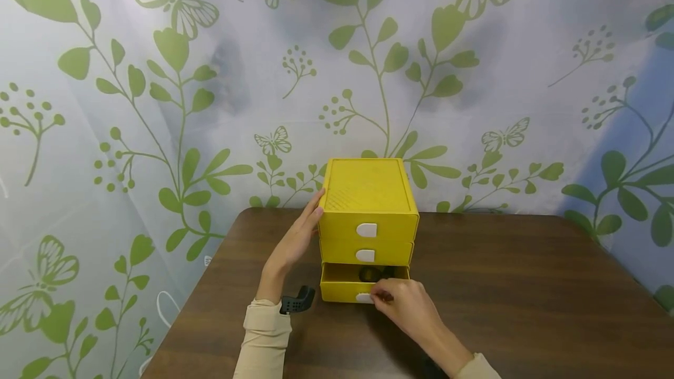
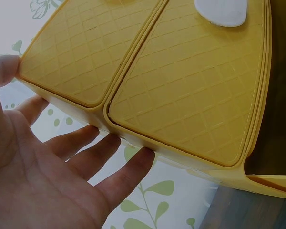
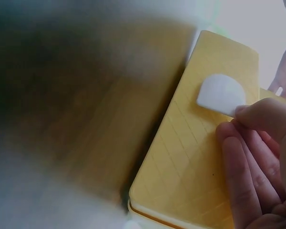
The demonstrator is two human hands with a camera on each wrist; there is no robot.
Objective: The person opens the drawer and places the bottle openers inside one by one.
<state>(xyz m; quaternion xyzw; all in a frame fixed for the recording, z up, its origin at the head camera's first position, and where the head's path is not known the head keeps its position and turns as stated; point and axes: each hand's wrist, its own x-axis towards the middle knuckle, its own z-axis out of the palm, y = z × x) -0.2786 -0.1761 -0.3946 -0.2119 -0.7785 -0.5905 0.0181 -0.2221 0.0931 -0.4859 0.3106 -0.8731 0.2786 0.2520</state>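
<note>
A yellow drawer unit point(image 1: 368, 186) with three stacked drawers stands on the table. Its bottom drawer point(image 1: 342, 292) is pulled partway out, and a dark round object point(image 1: 371, 274) shows inside; its kind is unclear. My right hand point(image 1: 413, 309) pinches the white tab handle point(image 3: 221, 95) of that drawer between thumb and fingers. Against the unit's left side rests my left hand point(image 1: 295, 241), fingers extended. In the left wrist view its fingertips point(image 2: 144, 155) touch the side wall beside the upper two drawers, which are closed.
The brown wooden table point(image 1: 516, 297) extends to both sides of the unit. Behind it hangs a white cloth point(image 1: 253, 75) printed with green leaves and butterflies. A white cable point(image 1: 167, 309) hangs by the table's left edge.
</note>
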